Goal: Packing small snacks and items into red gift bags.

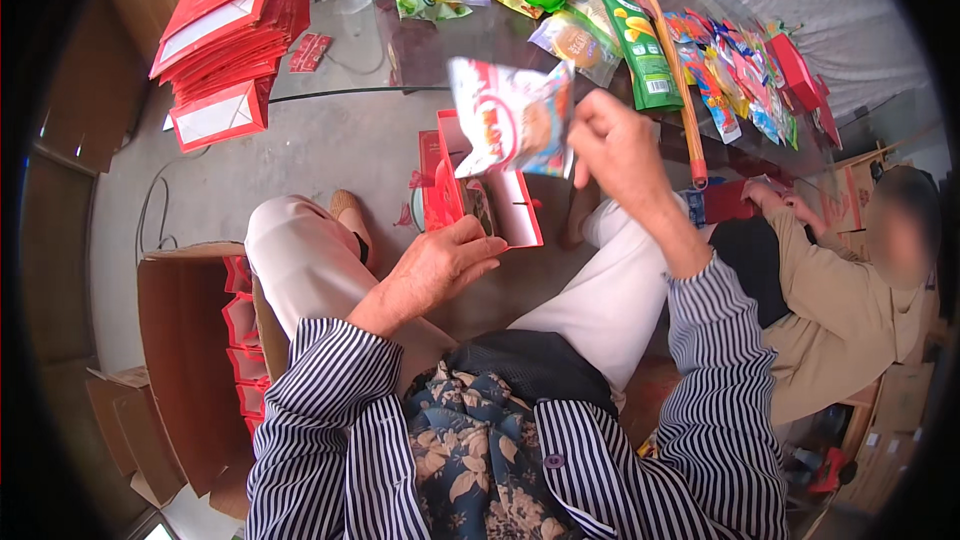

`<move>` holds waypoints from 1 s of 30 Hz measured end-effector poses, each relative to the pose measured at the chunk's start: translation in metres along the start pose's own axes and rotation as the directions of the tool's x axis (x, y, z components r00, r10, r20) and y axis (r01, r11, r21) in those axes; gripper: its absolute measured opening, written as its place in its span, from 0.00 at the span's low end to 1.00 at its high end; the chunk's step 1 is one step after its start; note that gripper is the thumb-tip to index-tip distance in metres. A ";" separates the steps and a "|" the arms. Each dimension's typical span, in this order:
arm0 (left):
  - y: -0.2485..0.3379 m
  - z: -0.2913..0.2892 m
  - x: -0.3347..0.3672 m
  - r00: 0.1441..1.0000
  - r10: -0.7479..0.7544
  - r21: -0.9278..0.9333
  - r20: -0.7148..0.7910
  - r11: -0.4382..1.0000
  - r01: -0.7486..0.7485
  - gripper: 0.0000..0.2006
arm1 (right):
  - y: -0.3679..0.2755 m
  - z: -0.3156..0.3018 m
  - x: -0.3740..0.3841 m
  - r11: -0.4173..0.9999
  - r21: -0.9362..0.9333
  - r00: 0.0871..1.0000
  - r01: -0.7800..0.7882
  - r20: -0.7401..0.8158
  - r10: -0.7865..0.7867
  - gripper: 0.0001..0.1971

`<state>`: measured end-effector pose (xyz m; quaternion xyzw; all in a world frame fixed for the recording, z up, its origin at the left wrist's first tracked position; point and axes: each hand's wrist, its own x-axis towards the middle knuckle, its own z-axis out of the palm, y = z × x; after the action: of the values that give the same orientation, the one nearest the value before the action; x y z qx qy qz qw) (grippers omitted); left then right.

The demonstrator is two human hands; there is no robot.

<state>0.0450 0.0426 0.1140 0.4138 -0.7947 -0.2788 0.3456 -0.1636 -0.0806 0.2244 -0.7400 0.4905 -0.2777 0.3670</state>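
My left hand [445,265] grips the near edge of a red paper gift bag [522,212], which is held open above my lap. Its white inside shows, and something dark lies partly within; I cannot make out what. My right hand [622,150] pinches the right edge of a white snack packet [510,118] with red and blue print. The packet hangs in the air just above the bag's mouth, apart from it. Its lower part overlaps the bag's far side in the view.
A glass table [420,50] carries a stack of flat red bags [225,35], many snack packets, a green pouch [640,45] and a long orange stick [668,65]. To my left stands a cardboard box [190,370] with red bags inside. A co-worker [830,310] sits at right, hands on a red bag.
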 end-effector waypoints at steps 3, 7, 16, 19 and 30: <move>0.002 0.002 0.003 1.000 0.014 -0.002 -0.002 1.000 -0.014 0.13 | 0.017 0.011 -0.013 0.977 -0.199 0.996 0.076 -0.039 -0.085 0.05; 0.004 0.002 0.002 1.000 -0.001 -0.009 0.004 1.000 0.002 0.14 | 0.025 0.021 -0.017 0.884 -0.438 0.978 0.160 -0.048 -0.201 0.08; -0.001 0.006 -0.002 0.996 0.052 0.020 -0.066 0.999 -0.051 0.12 | 0.024 0.045 -0.026 0.996 -0.021 0.980 0.086 0.184 -0.080 0.20; -0.001 0.004 -0.002 0.998 0.049 0.035 -0.032 0.998 -0.048 0.12 | 0.031 0.058 -0.028 0.978 -0.034 0.960 0.205 0.201 -0.195 0.19; 0.006 0.002 -0.003 1.000 0.014 0.001 0.006 1.000 -0.014 0.14 | 0.015 0.095 -0.020 0.749 -0.556 0.910 0.361 0.385 -0.153 0.10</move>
<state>0.0423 0.0483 0.1164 0.4074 -0.7987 -0.2772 0.3452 -0.1054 -0.0396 0.1566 -0.9141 0.3807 -0.0291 0.1366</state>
